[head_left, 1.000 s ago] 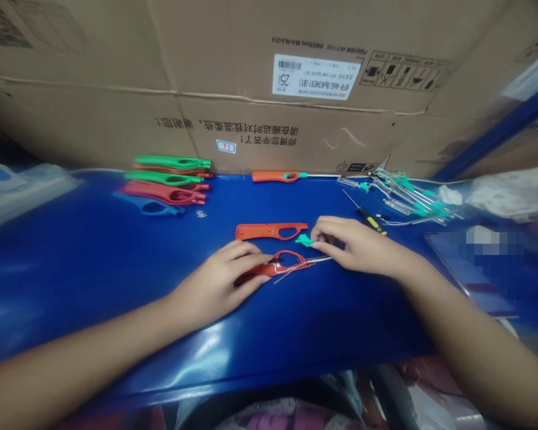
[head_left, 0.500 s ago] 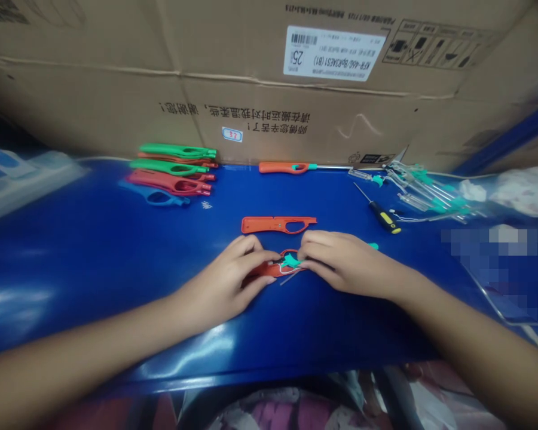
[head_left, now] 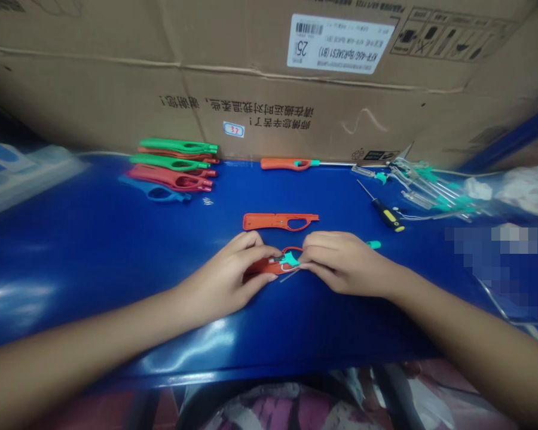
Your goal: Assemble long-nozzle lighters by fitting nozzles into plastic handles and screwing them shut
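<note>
My left hand [head_left: 240,266] is closed on the left part of an orange lighter shell half [head_left: 264,266], thumb below and fingers above. Inside the shell sits a teal trigger [head_left: 289,259] with a white wire curving under it. My right hand [head_left: 336,263] pinches at the right end of the same piece, by the trigger; its fingertips hide what exactly they grip. A thin grey tube [head_left: 289,276] slants just below the shell. Just beyond my hands lies a second orange shell half [head_left: 269,221], its inside facing up.
An assembled orange lighter [head_left: 282,163] lies by the cardboard box [head_left: 116,89]. Coloured shells [head_left: 170,173] are stacked at left. A screwdriver [head_left: 388,216], teal-and-metal parts [head_left: 430,185] and a teal cap [head_left: 373,244] are at right. Small screws [head_left: 207,202] lie near the shells.
The left fingertips have drawn back slightly from the trigger, showing more of the dark part beside it. Both hands keep their places on the shell. The camera view has shifted a little.
</note>
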Demonstrator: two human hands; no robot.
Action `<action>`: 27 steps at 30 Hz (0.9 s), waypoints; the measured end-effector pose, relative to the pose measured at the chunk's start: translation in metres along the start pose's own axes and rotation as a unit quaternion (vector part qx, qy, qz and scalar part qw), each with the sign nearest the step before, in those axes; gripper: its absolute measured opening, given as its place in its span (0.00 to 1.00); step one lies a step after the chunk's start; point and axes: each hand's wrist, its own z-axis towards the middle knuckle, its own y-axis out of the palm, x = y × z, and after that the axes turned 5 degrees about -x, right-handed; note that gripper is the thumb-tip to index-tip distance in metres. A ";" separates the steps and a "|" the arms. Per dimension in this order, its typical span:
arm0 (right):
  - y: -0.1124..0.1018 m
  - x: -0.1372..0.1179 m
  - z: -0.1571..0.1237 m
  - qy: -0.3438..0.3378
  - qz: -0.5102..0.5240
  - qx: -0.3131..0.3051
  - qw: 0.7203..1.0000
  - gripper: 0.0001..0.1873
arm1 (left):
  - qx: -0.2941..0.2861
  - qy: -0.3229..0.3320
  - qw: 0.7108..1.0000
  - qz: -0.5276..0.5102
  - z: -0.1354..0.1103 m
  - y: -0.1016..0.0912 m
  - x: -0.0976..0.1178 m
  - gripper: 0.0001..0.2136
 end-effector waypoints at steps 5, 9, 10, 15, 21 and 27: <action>-0.001 -0.001 0.000 -0.006 0.001 0.008 1.000 0.12 | 0.004 0.008 1.000 0.002 0.000 0.001 -0.001 0.12; 0.000 -0.001 0.000 0.014 0.033 0.006 0.999 0.11 | 0.008 0.011 1.000 0.006 0.000 0.001 -0.002 0.12; 0.000 0.000 0.000 0.019 0.041 0.006 0.999 0.11 | 0.008 0.012 1.000 0.006 0.000 0.001 -0.002 0.12; 0.000 0.000 0.000 0.019 0.035 -0.002 0.999 0.12 | 0.011 0.015 1.000 0.006 0.001 0.001 -0.001 0.12; -0.001 -0.001 0.001 0.009 -0.010 -0.009 1.000 0.14 | 0.016 0.012 1.000 0.009 0.001 0.002 -0.002 0.11; -0.005 -0.003 0.000 0.004 -0.043 -0.019 0.999 0.12 | 0.015 0.024 0.999 0.023 -0.001 0.002 -0.001 0.14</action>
